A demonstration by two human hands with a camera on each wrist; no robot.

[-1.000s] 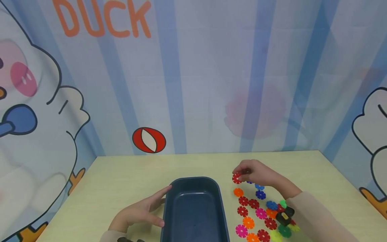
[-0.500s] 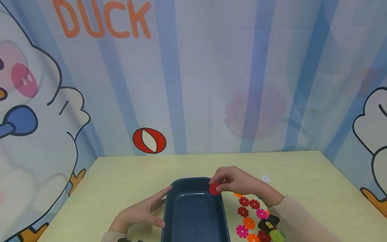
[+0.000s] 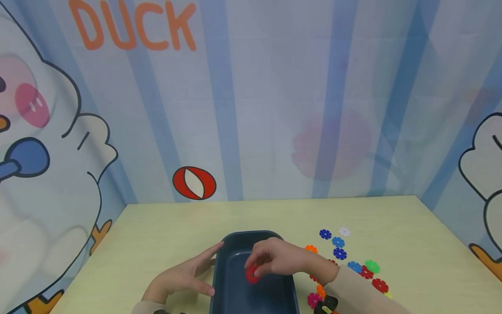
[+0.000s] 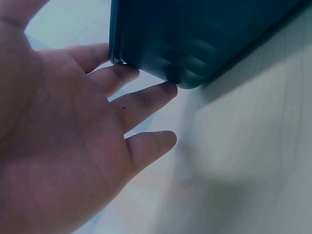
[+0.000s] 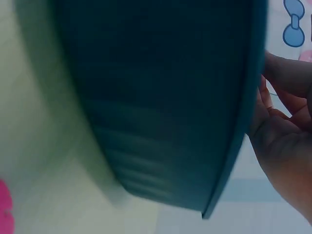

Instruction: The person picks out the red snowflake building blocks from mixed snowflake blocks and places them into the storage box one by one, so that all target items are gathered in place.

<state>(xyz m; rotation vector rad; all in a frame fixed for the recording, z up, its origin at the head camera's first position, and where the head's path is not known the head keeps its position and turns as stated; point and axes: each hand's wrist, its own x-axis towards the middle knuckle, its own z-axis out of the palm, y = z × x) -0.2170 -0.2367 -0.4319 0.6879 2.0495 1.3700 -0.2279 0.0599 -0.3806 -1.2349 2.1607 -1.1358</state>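
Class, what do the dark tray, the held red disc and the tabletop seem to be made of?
Dark tray: probably moulded plastic, slightly glossy; rounded corners and highlights suggest it.
Red disc: likely plastic, from its bright colour; finish too blurred to judge.
Tabletop: perhaps wood or laminate, matt; faint grain-like streaks.

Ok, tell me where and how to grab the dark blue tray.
Take the tray by its rim at both long sides, left hand from its left, right hand from its right once that lets go of the red piece. The raised walls and lipped edge should give a hold; come down from above on the right, since loose pieces lie beside it.
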